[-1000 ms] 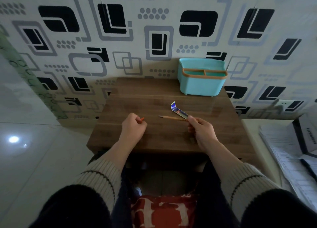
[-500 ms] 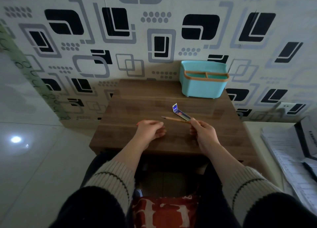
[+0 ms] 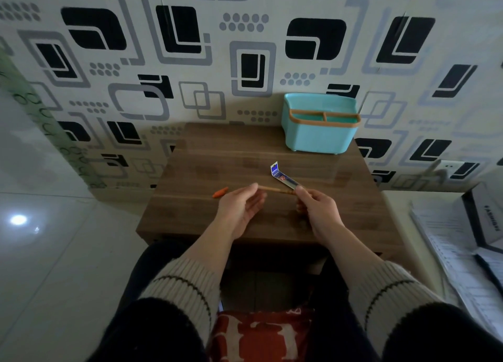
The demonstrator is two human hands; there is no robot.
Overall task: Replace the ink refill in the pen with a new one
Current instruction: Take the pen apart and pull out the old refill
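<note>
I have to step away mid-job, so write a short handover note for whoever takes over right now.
Right hand: fingers pinch one end of the pen.
Left hand: open, fingertips touching the pen's other end, holding nothing.
Orange cap: lying on the table, left of the left hand.
Refill packet: on the table behind the pen; whether it has been opened cannot be told.
Done: cap off.
Left: pull the old refill, fit the new one, recap.
</note>
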